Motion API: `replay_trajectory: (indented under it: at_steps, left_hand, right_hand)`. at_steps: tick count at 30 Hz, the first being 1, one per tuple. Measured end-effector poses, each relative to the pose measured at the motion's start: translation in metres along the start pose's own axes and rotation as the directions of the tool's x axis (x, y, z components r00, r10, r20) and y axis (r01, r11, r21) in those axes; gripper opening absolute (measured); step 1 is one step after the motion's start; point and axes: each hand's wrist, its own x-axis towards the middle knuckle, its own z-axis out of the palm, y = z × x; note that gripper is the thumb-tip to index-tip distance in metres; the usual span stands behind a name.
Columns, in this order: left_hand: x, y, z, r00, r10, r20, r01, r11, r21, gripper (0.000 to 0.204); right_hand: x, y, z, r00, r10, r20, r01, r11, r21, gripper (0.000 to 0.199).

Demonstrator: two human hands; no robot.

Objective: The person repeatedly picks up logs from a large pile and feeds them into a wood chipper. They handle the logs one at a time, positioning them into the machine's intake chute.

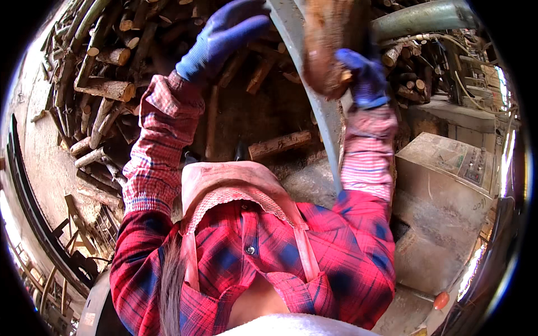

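My left hand (221,42), in a blue knitted glove, is raised at the upper middle. Its fingers and thumb are spread, with nothing between them. At the upper right of centre my right hand (367,78), gloved the same way, grips the lower end of a thick brown log (328,47). The log stands roughly lengthwise in view and is smeared by motion; its upper end runs out of the picture. Beside and beneath it passes a grey-blue metal rail (314,92), slanting down towards my right arm.
Cut logs (115,89) are heaped at the left and far side. A single log (280,144) lies on the ground ahead of me. On the right stand a dusty metal box with a control panel (473,166) and a thick grey-green pipe (423,21) above.
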Motion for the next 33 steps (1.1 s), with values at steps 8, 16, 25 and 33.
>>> replay_trajectory:
  at_steps: [8, 16, 25, 33]
  left_hand:
    - [-0.123, -0.085, -0.045, 0.745, -0.659, -0.099, 0.663, 0.748, 0.012, 0.052]
    - [-0.330, -0.122, -0.111, 0.274, -0.811, -0.516, 0.846, 0.459, -0.271, 0.066]
    - [-0.393, -0.235, -0.215, -0.171, -0.918, -0.357, 0.524, 0.223, -0.822, 0.064]
    - [-0.442, -0.376, -0.417, -0.305, -0.673, -0.674, 0.707, 0.314, -0.634, 0.081]
  right_hand:
    - [-0.028, 0.049, -0.085, 0.974, 0.148, -0.172, -0.218, 0.407, -0.887, 0.111]
    - [-0.070, 0.053, -0.129, 0.929, 0.338, -0.149, -0.284, 0.396, -0.873, 0.096]
    - [0.058, 0.117, 0.190, 0.939, 0.341, -0.034, -0.313, 0.813, -0.491, 0.075]
    - [-0.001, 0.157, 0.349, 0.575, 0.815, 0.077, -0.722, 0.549, -0.421, 0.070]
